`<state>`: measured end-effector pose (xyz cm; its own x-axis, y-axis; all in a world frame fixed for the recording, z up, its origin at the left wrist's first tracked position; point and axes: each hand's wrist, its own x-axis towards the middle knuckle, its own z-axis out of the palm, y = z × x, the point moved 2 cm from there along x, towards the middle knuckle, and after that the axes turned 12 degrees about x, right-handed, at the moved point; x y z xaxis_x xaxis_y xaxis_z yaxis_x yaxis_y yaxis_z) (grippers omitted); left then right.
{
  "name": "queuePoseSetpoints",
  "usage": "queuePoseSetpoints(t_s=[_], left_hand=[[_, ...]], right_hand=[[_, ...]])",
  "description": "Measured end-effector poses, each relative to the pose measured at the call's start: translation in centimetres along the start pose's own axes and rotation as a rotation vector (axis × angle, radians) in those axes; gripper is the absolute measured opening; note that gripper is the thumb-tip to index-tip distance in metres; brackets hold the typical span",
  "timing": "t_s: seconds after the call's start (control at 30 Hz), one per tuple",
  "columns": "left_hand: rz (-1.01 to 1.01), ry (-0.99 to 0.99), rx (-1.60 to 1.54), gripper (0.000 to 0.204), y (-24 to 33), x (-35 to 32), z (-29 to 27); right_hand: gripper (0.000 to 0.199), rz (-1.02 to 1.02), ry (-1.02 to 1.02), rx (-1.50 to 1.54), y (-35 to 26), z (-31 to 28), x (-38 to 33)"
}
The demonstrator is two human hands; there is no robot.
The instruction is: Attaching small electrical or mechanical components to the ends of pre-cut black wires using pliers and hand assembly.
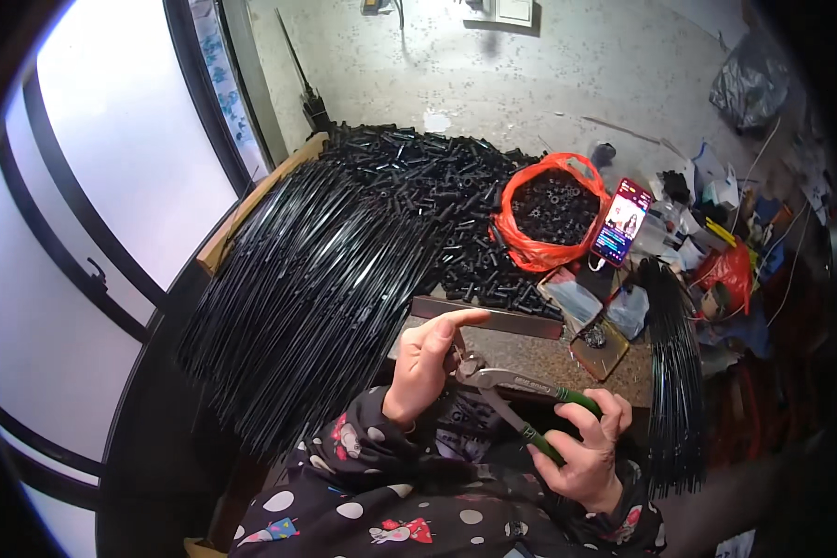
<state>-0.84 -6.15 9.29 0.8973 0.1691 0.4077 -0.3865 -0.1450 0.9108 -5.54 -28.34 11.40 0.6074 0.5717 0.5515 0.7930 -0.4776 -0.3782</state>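
My right hand (pixel 586 456) grips a pair of pliers (pixel 511 379) by their green handles, which are spread apart. The metal head of the pliers points left, close against my left hand (pixel 426 363). That left hand has its index finger stretched to the right, while the other fingers are curled beside the jaws. Whatever the curled fingers hold is hidden or too small to name. Beyond both hands lies the speckled tabletop (pixel 521 352), with a metal bar (pixel 493 317) along its far side.
Long thin black rods (pixel 316 288) lie in a big bundle at left. Behind them is a heap of short black tubular parts (pixel 409 167). A red plastic bag (pixel 521 246) holds small black pieces beside a lit phone (pixel 620 223). More rods (pixel 676 391) hang at right, near a shallow tray (pixel 601 358).
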Motion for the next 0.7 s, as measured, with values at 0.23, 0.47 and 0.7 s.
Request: queuePoseSetpoints(t_s=[0.23,0.47,0.7], left_hand=[[0.042,-0.141,-0.243,0.041,1.0,-1.0,-1.5],[-0.08,-0.276,-0.193,0.039,1.9,-0.9,0.3],[0.016,-0.02,-0.132,0.022,1.7,-1.0,-1.7]], right_hand=[[0.025,0.314,-0.121,1.101,2.5,2.2,-1.1],[0.041,0.774,-0.591,1.438,1.3,6.3,-2.1],[0.04,-0.052,0.031,0.29,1.9,1.7,1.5]])
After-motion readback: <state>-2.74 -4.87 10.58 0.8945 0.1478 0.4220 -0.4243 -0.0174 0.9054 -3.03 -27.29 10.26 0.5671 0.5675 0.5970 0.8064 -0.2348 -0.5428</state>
